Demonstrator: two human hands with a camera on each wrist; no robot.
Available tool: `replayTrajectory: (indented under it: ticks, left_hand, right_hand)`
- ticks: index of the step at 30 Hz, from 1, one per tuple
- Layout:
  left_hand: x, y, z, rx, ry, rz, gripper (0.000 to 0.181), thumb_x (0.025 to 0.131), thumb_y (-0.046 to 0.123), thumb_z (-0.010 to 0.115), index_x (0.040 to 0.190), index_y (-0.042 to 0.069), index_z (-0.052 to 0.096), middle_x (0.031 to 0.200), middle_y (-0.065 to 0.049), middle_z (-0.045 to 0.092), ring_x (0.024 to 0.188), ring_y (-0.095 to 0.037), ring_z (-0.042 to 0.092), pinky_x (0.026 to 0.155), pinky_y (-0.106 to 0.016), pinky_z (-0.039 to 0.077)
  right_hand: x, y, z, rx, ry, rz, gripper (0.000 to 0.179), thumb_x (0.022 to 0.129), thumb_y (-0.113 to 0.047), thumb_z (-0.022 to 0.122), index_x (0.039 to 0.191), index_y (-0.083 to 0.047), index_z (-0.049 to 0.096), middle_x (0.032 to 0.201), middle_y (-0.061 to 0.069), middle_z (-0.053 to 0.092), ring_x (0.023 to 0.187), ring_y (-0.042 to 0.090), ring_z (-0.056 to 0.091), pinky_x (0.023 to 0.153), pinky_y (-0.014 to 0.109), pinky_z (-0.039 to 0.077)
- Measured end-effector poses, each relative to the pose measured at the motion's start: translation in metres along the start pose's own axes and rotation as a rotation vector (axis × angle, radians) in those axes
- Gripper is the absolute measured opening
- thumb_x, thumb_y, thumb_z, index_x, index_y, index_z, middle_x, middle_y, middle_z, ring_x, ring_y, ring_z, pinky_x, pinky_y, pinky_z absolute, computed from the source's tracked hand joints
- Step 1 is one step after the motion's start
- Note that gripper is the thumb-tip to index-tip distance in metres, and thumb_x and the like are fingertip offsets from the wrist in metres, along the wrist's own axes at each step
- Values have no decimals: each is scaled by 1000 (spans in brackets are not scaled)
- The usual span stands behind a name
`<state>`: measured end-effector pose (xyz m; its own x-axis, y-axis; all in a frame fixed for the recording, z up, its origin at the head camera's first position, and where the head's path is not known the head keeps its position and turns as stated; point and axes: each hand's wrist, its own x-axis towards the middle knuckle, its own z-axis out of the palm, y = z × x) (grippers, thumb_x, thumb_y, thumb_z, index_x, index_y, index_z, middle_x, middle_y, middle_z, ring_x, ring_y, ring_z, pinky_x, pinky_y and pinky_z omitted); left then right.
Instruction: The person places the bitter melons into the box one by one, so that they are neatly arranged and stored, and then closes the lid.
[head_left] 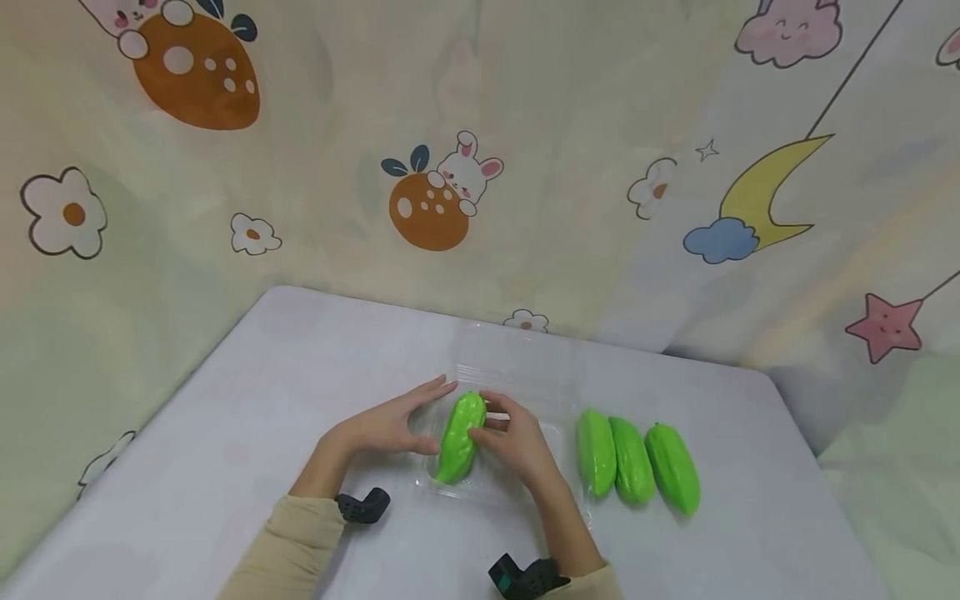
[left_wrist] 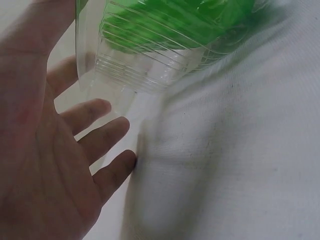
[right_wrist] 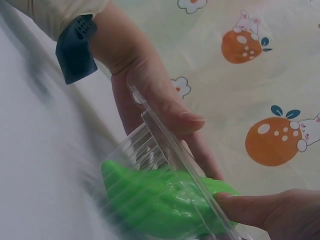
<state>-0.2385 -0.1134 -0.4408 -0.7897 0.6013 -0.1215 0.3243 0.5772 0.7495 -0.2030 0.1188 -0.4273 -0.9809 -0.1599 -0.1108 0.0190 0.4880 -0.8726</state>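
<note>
A bumpy green toy vegetable [head_left: 459,442] lies tilted in the left part of a clear plastic box [head_left: 498,492], whose lid stands back at the far side. My right hand [head_left: 517,442] pinches it, thumb on its near face and fingers by its upper end. On the box's left side is my left hand [head_left: 390,425], fingers spread and thumb close to the wall. The left wrist view shows the left hand [left_wrist: 55,145] beside the ribbed wall. In the right wrist view, the right thumb [right_wrist: 245,206] touches the toy vegetable [right_wrist: 160,200].
Three similar green toy vegetables [head_left: 633,461] lie side by side on the white table [head_left: 757,500], right of the box. A curtain [head_left: 555,208] printed with rabbits, fruit and flowers hangs behind the table. Both wrists carry dark cameras [head_left: 365,506].
</note>
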Motion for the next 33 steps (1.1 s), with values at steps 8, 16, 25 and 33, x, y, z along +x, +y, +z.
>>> replayTrajectory:
  ticks: [8,16,25,33]
  left_hand:
    - [0,-1,1,28,10,13,91,76,53,73,150,38,23,161,1,11,147,-29,13,113,-59,23]
    - [0,-4,-4,31,8,46,91,77,52,72,151,32,23,161,-3,11,147,-31,13,113,-61,22]
    - [3,-9,1,31,-3,65,92,77,54,71,152,32,22,161,-3,10,147,-31,13,113,-60,22]
    - [3,-2,-1,34,-14,46,93,77,52,73,152,31,22,161,-3,10,147,-31,12,113,-59,22]
  right_hand:
    - [-2,1,-2,-35,-54,-45,65,82,-23,75,140,-16,47,128,14,58,109,31,64,86,41,56]
    - [4,2,0,-23,-115,-114,77,80,-22,77,145,-8,39,129,15,57,110,32,63,88,41,55]
    - [1,5,-1,-56,-133,-118,81,79,-23,78,146,-5,36,131,16,56,111,35,62,88,42,55]
    - [0,3,-2,-27,-167,-89,87,78,-23,79,148,-3,30,135,15,52,114,34,61,89,40,54]
